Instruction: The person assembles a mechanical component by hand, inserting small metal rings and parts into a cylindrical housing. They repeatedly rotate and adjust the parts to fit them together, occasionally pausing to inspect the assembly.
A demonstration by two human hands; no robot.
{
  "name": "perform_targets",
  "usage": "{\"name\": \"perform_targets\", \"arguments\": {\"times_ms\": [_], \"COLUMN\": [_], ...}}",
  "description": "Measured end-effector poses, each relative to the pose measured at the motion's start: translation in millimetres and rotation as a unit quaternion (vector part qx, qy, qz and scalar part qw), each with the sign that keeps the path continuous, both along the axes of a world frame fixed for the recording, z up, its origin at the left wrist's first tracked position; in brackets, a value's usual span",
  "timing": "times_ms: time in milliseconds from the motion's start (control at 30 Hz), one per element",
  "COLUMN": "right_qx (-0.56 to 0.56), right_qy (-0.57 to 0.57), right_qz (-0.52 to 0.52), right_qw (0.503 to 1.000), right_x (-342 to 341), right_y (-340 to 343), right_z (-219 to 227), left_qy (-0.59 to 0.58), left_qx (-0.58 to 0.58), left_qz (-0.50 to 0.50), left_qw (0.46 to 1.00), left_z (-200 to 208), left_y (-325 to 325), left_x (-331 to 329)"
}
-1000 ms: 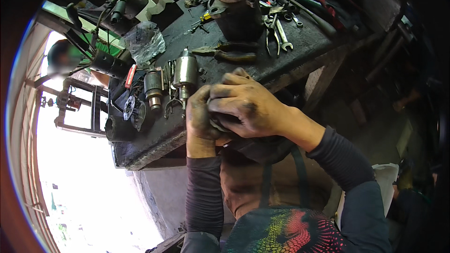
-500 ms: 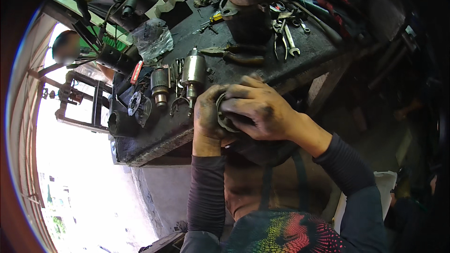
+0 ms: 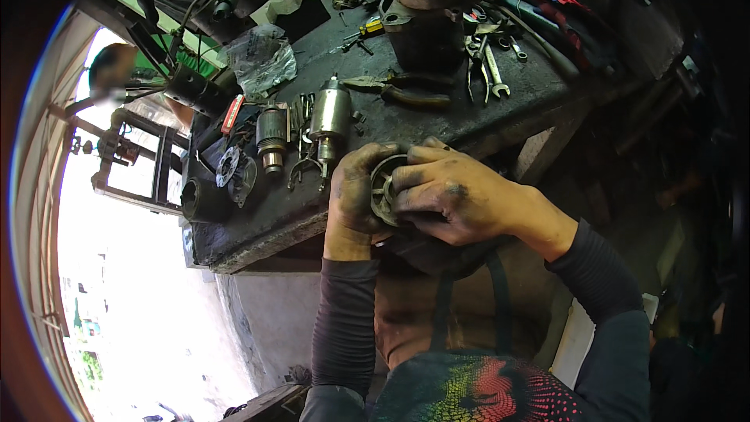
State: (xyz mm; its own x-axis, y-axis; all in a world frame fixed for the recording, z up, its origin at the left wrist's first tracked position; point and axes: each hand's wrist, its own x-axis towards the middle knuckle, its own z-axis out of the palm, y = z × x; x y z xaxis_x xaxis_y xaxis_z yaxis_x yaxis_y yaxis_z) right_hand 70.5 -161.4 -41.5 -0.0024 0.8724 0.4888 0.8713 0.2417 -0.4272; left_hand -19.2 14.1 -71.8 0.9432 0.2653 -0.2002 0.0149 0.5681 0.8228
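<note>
My left hand (image 3: 351,195) is wrapped around a round, grimy metal housing (image 3: 382,196), just off the bench's front edge. Ribs and a recessed inside show at its open face. My right hand (image 3: 457,191) grips the same housing from the right, fingers bent over its rim and into the opening; whatever lies under the fingertips is hidden. Closest to my left hand on the bench is a silver cylindrical solenoid (image 3: 330,113). Beside it are a forked lever (image 3: 303,168) and an armature (image 3: 271,139) with a copper-coloured end.
Pliers (image 3: 406,96) lie behind my hands on the dark bench (image 3: 258,223). Combination wrenches (image 3: 496,74), a yellow-handled screwdriver (image 3: 369,29) and a large metal casting (image 3: 426,23) sit farther back. A clear plastic bag (image 3: 262,59) is at left. Another person (image 3: 113,70) is beyond the bench.
My right hand has shifted slightly right and down, baring more of the housing's ribbed face. The left hand still holds it. The whole view has moved a little.
</note>
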Motion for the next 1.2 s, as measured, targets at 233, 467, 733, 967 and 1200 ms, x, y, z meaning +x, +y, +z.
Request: {"name": "perform_targets", "arguments": {"times_ms": [233,467,733,967,1200], "right_qx": [0.099,0.105,0.310,0.175,0.205], "right_qy": [0.048,0.293,0.589,0.360,0.034], "right_qz": [-0.060,-0.224,-0.310,-0.347,-0.320], "right_qw": [0.992,0.923,0.679,0.848,0.924], "right_x": [0,-39,-90,-94,-43], "right_y": [-18,-44,-12,-37,4], "right_z": [-12,-34,-51,-29,-15], "left_qy": [-0.009,-0.064,-0.174,-0.223,-0.180], "left_qx": [-0.107,-0.129,-0.116,-0.214,-0.219], "left_qz": [-0.041,-0.030,0.079,-0.001,-0.040], "left_qw": [0.993,0.989,0.975,0.951,0.958], "left_z": [4,6,15,-15,-23], "left_y": [5,0,-54,-45,-21], "left_x": [0,-4,-13,-42,-22]}}
